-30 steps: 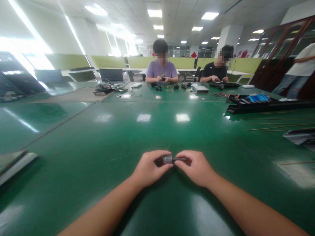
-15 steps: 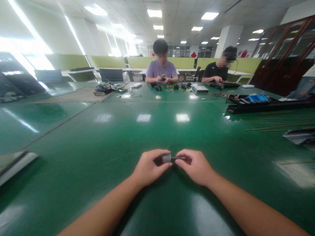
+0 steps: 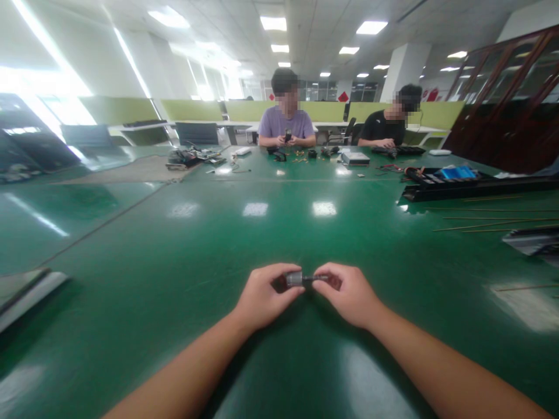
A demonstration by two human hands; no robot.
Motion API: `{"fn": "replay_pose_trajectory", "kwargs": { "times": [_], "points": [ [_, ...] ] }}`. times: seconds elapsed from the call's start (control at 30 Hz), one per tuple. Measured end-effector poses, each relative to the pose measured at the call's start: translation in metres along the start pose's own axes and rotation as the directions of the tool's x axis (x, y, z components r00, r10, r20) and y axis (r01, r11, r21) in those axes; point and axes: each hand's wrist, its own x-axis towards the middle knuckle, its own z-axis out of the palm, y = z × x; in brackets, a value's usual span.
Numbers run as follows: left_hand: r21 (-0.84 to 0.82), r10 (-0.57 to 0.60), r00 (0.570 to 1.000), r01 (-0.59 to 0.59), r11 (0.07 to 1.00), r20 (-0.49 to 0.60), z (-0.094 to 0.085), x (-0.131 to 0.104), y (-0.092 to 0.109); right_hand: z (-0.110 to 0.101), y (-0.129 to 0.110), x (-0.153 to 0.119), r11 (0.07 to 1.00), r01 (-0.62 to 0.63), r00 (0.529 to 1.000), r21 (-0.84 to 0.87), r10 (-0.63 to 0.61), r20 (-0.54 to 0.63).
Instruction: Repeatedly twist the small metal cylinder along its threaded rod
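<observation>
Just above the green tabletop, my left hand (image 3: 263, 298) pinches a small grey cylinder (image 3: 294, 279) between thumb and forefinger. From its right end a thin dark shaft (image 3: 309, 278) runs level into my right hand (image 3: 350, 295), whose thumb and fingertips close around it. The cylinder looks like a small motor body, but its exact kind is too blurred to tell. My left fingers cover its left end. Whether the shaft and the cylinder are one piece cannot be made out.
A black tray-like frame (image 3: 480, 189) with a blue part lies far right, near thin rods (image 3: 502, 224). A flat panel (image 3: 32, 297) is at the left edge. Two people sit across the green table (image 3: 209, 227), among electronic parts (image 3: 192, 156) and a silver box (image 3: 354, 158).
My hands have drawn very slightly apart, still gripping the cylinder and shaft. The person in purple has turned their head, holding a dark object upright. Someone at the right edge has left view.
</observation>
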Motion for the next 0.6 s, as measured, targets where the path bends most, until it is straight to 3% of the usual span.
{"fn": "replay_pose_trajectory", "kwargs": {
  "times": [0.6],
  "points": [
    [-0.003, 0.015, 0.999, -0.015, 1.000, -0.035, 0.0015, 0.0005, -0.0037, -0.0006, -0.0025, -0.0008, 1.000, -0.008, 0.999, 0.011, 0.008, -0.036]
  ]
}}
